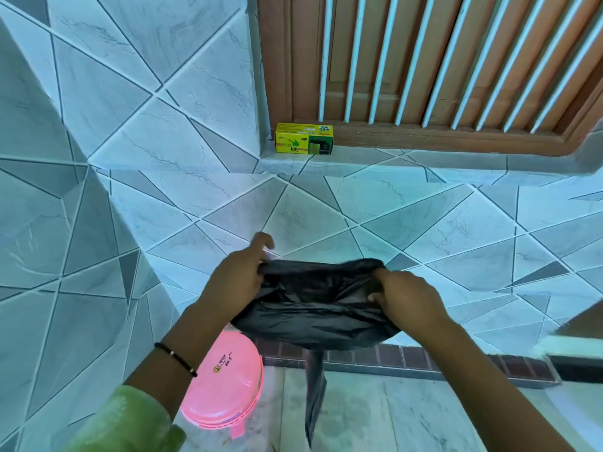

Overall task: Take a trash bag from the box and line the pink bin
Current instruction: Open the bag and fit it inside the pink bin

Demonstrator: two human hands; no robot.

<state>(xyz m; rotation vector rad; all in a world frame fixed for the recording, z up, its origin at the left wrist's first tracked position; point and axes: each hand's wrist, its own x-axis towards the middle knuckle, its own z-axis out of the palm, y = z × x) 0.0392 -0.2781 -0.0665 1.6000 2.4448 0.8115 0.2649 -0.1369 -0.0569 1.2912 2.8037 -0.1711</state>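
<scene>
A black trash bag (313,308) is stretched between both hands in front of the tiled wall. My left hand (239,275) grips its left edge and my right hand (404,296) grips its right edge. A narrow tail of the bag hangs down to about the floor. The pink bin (225,383) stands on the floor below my left forearm, with its pink lid shut on top. The yellow and green trash bag box (304,139) sits closed on the tiled ledge under the window, well above both hands.
A tiled wall (130,158) fills the left and middle. A wooden window frame with white bars (424,66) is at the upper right. A dark brick strip (424,360) runs along the base of the wall above the pale floor (391,412).
</scene>
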